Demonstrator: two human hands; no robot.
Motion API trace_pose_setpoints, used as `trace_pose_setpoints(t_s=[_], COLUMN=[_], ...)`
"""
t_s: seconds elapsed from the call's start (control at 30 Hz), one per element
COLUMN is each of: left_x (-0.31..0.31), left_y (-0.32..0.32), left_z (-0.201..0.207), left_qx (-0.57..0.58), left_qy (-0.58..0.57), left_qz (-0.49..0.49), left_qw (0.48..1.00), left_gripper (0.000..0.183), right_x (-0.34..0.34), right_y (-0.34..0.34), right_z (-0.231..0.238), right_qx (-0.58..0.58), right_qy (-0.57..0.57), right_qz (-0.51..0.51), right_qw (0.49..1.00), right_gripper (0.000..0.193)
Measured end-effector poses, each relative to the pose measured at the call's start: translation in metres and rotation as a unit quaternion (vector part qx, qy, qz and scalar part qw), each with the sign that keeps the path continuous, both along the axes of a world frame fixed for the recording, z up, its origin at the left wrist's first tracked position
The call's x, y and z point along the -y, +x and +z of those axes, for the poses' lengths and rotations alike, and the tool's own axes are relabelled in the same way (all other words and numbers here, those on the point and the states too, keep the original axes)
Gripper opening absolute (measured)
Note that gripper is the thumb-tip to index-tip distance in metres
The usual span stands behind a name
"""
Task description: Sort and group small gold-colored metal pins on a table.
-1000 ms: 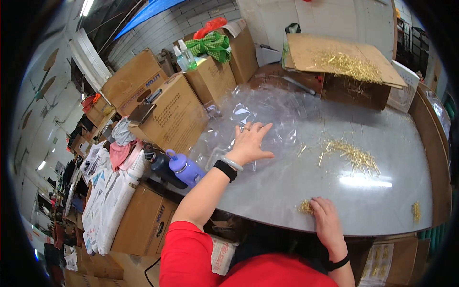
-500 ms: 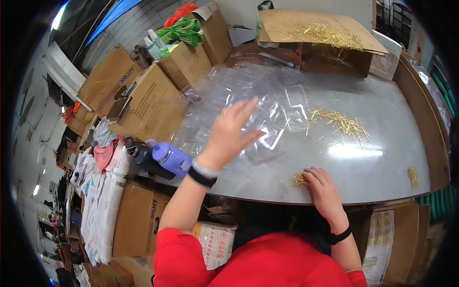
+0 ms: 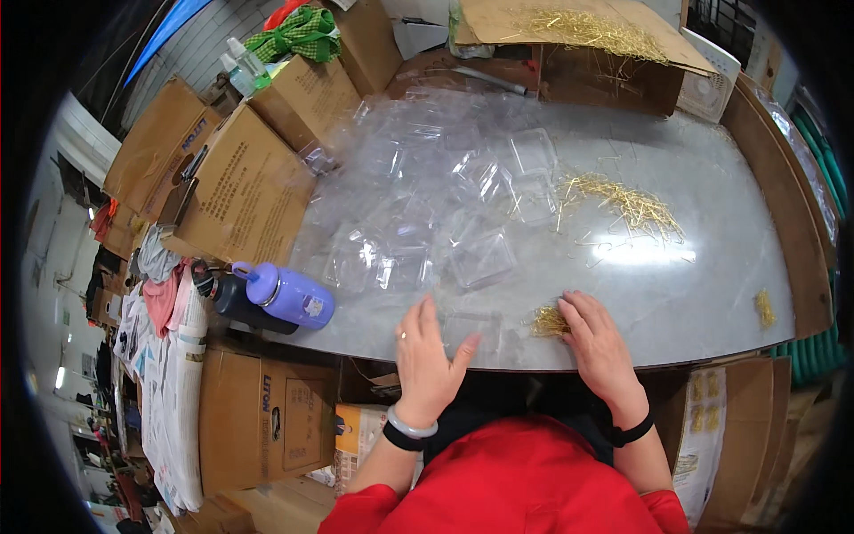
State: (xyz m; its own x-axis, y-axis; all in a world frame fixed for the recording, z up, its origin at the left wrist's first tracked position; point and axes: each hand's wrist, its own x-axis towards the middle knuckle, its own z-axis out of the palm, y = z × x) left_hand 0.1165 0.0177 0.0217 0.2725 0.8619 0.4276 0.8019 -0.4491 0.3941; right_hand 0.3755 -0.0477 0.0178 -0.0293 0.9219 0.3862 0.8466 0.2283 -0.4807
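Note:
My left hand (image 3: pixel 425 363) is at the table's front edge, thumb spread from its fingers. A clear plastic box (image 3: pixel 479 331) lies flat beside it, and the thumb tip overlaps the box's near side; whether they touch I cannot tell. My right hand (image 3: pixel 601 349) rests on the table, fingers together and curled against a small bundle of gold wire hooks (image 3: pixel 549 322). Many more clear plastic boxes (image 3: pixel 405 191) lie heaped on the left half of the table. Loose gold hooks (image 3: pixel 627 205) form a pile to the right of them.
A purple bottle (image 3: pixel 289 296) and a black bottle (image 3: pixel 238 303) lean at the left edge. Cartons (image 3: pixel 238 191) line that side. More gold hooks (image 3: pixel 596 34) top a cardboard box (image 3: pixel 614 82) at the back. Another bundle (image 3: pixel 765 308) lies far right on the grey table (image 3: pixel 712 316).
My left hand has come down from above the heap to the front edge, where a clear plastic box now lies. The right hand stays at the hook bundle. The view has shifted slightly.

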Motion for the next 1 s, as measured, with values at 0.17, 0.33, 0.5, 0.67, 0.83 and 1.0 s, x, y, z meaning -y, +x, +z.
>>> trace_pose_setpoints(t_s=[0.17,0.33,0.5,0.67,0.83,1.0], left_x=[0.004,-0.002,0.001,-0.007,0.0,0.019], left_y=[-0.003,0.009,0.042,0.073,0.085,0.057], left_z=[0.008,0.016,0.004,-0.002,0.007,0.026], left_qx=[-0.025,0.116,0.584,0.602,0.594,0.499], left_qy=[-0.145,-0.31,-0.497,-0.529,-0.476,-0.476], left_qz=[0.064,0.005,-0.087,-0.155,-0.09,-0.062], left_qw=[0.987,0.944,0.635,0.577,0.642,0.722], left_gripper=[0.05,0.029,0.017,0.018,0.02,0.015], right_x=[-0.002,-0.003,-0.005,-0.002,0.002,-0.005], right_y=[0.004,0.004,0.001,0.001,0.008,0.009], right_z=[0.002,0.005,0.003,-0.007,-0.01,-0.019], right_qx=[0.046,0.082,0.083,-0.007,-0.018,-0.038], right_qy=[-0.012,-0.004,-0.001,0.004,-0.017,0.036], right_qz=[0.042,0.037,0.053,0.004,-0.016,0.03], right_qw=[0.998,0.996,0.995,1.0,1.0,0.998], right_gripper=[0.047,0.047,0.048,0.044,0.042,0.038])
